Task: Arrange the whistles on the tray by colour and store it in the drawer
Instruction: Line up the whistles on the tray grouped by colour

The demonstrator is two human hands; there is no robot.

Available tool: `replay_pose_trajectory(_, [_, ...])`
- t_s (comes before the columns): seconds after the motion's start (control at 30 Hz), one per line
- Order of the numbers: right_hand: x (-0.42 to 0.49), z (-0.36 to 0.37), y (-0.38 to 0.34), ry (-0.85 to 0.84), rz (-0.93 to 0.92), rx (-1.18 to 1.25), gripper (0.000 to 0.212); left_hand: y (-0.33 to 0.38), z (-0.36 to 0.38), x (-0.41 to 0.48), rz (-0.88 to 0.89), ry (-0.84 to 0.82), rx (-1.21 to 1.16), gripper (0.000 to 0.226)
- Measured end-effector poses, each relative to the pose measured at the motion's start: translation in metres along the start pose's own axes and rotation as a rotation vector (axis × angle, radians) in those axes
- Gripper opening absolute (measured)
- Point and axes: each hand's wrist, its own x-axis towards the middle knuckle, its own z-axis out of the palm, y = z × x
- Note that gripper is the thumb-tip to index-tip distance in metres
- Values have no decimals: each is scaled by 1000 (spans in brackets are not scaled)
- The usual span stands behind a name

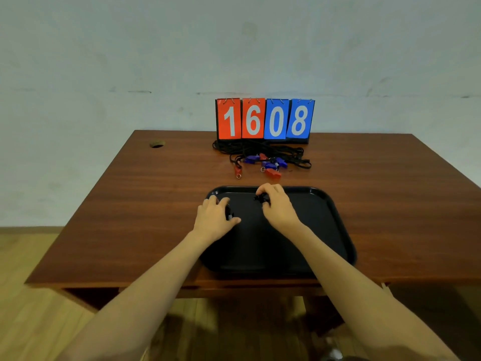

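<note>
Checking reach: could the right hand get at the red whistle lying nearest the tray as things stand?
Probably yes: the red whistle lies just beyond the tray, nothing between, but the right hand already grips a black whistle.

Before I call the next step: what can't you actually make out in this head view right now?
- Small black items under the left hand and right hand, head view: fingers cover them.
- Count of whistles in the pile: tangled black cords, too small.
- Drawer: front hidden under the table's near edge.

Wooden table [145, 204]: tray [335, 217], whistles [270, 165], scoreboard [264, 118]
</note>
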Motion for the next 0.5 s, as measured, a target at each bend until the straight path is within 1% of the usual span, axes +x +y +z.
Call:
replay_pose_trajectory(0.13, [2, 8, -1, -66, -5, 74, 22, -7, 1, -4, 133, 96, 67, 51])
replay_pose_trajectory(0.23, [6, 16, -1, -33, 0, 67, 16, -8, 3, -1, 153, 98, 98, 44])
replay_pose_trajectory(0.3, [8, 18, -2, -44, -20, 60, 21, -10, 3, 4, 140, 96, 111, 44])
replay_pose_trajectory(0.4, [10, 19, -4, -118, -44, 50, 48, -15, 0, 15, 127, 108, 171, 45])
replay_pose_trajectory(0.43, [13, 19, -3, -131, -39, 36, 49, -17, -1, 18, 122, 105, 178, 45])
replay_pose_trajectory(0.5, [18, 21, -2, -130, -36, -8, 39, -20, -2, 24, 113, 92, 177, 43])
